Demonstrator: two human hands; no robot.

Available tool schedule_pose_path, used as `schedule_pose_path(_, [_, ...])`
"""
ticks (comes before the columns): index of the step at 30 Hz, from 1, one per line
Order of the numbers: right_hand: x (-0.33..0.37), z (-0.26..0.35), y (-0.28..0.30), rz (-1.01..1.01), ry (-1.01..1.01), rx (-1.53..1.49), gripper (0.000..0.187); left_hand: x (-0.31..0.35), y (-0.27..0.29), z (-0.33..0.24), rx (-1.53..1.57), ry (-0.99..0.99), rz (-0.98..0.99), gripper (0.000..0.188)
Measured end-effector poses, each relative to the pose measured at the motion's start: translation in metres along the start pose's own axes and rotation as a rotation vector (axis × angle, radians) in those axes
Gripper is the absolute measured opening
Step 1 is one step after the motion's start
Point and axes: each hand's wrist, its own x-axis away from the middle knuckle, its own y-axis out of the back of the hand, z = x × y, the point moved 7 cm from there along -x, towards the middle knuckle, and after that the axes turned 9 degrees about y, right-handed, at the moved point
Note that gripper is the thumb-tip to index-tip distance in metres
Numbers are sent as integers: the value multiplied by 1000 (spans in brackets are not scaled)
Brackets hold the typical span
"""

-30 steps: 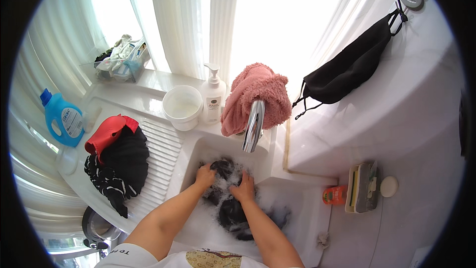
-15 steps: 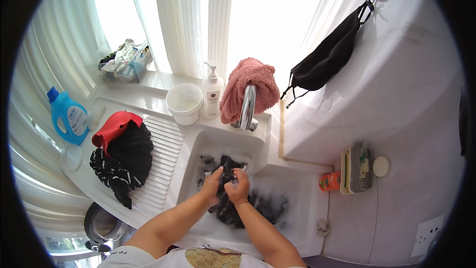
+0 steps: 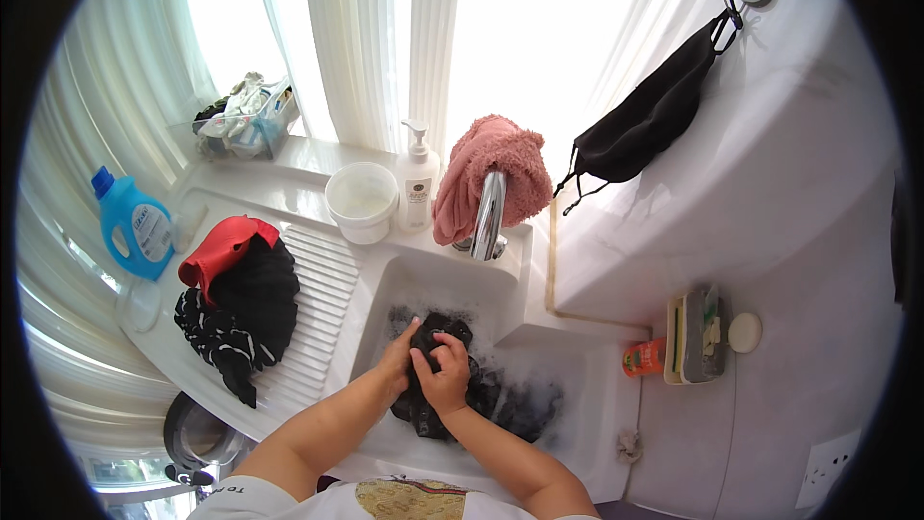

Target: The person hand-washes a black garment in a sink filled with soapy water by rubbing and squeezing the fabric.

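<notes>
A wet black garment (image 3: 423, 414) lies bunched in the white sink (image 3: 597, 404), partly under soapy water and foam. My left hand (image 3: 397, 358) grips its left side, thumb up along the cloth. My right hand (image 3: 445, 380) is close beside it, fingers curled over the upper part of the same cloth. Part of the dark fabric spreads to the right under the suds. How the fingers close beneath the cloth is hidden.
On the ribbed washboard (image 3: 318, 279) left of the sink lie a red and black garment pile (image 3: 255, 299) and a blue detergent bottle (image 3: 144, 226). Behind stand a white bucket (image 3: 361, 202), a pump bottle (image 3: 416, 183) and the faucet (image 3: 489, 217) draped with a pink towel (image 3: 496, 164).
My right hand has turned and shifted left, its fingers now lying over the cloth. The left hand has moved slightly left, and the black garment is bunched higher between them.
</notes>
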Motion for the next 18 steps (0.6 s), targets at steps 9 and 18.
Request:
schedule_pose_path(9, [-7, -29, -3, -20, -52, 89, 24, -5, 0, 0, -85, -56, -100, 32])
schedule_pose_path(18, [-36, -91, 5, 68, 3, 217, 24, 10, -26, -42, -520, -198, -98, 33])
